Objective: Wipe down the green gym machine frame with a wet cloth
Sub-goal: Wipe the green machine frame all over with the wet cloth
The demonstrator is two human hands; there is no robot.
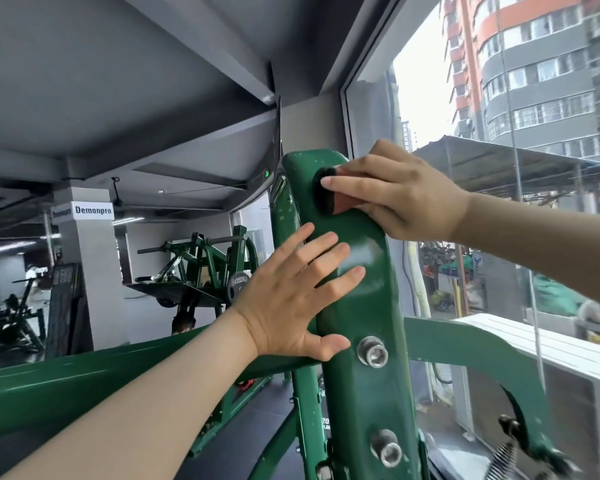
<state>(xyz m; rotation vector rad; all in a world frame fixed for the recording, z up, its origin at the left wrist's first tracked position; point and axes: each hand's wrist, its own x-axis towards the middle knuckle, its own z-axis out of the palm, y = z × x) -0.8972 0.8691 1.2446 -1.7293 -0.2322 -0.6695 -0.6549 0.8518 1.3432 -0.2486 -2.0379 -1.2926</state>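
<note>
- Nearest to the camera, the left hand [293,292] lies flat on the green upright of the machine frame [361,306], its fingers [326,258] straight and spread wide, holding nothing; it only presses on the metal, just above the upper bolt [373,351].
- Higher up, near the rounded top of the same upright, the right hand [402,192] presses the cloth [329,195] against the paint. Its fingers are laid over the cloth and hold it to the surface; how the thumb lies I cannot tell.
- For this step I judge it best to keep the cloth flat under the whole palm and to draw it downward in long overlapping passes, while the left hand gives support and moves out of the way before the cloth arrives.
- Around the bolts, the lower bolt [387,448] too, the cloth probably needs to go with one fingertip, because dirt may sit at the edges of the heads.
- The upright is a thick painted steel plate with rounded edges; the paint is glossy dark green and shows small pale chips near the top.
- A round green tube [66,386] joins it from the left, and its curve asks for a wrapping wipe.
- The cloth looks folded, reddish with a dark black edge, soft and thick; whether it is wet I cannot tell.
- The bolts are bright metal with hexagonal sockets.
</note>
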